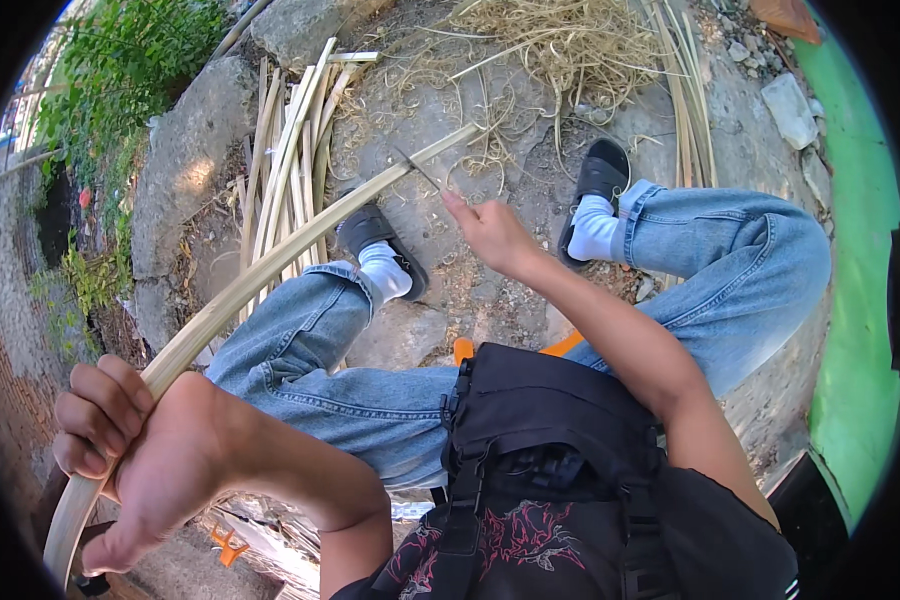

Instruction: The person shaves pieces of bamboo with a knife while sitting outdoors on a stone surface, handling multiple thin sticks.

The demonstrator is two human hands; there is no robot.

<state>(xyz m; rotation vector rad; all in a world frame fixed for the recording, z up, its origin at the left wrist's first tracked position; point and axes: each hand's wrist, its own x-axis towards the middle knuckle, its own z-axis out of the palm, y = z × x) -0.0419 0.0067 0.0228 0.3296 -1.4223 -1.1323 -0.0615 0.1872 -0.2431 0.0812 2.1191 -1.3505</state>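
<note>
A long pale bamboo strip (pixel 280 252) runs slantwise from the lower left up to the middle of the ground between my feet. My left hand (pixel 160 440) is closed around its near part, fingers wrapped over the edge. Ahead of my body, my right hand (pixel 495 235) is closed on a thin knife (pixel 420 170), index finger and thumb toward the blade. The dark blade lies across the strip a little short of its far end. The knife's handle is hidden in my right hand.
Split bamboo strips (pixel 290 190) lie piled beyond my left foot, and more strips (pixel 685 90) lie at the far right. Curly shavings (pixel 580 50) heap up at the back. Rocks (pixel 195 150) and green plants (pixel 130 60) edge the left; a green wall (pixel 855 250) stands right.
</note>
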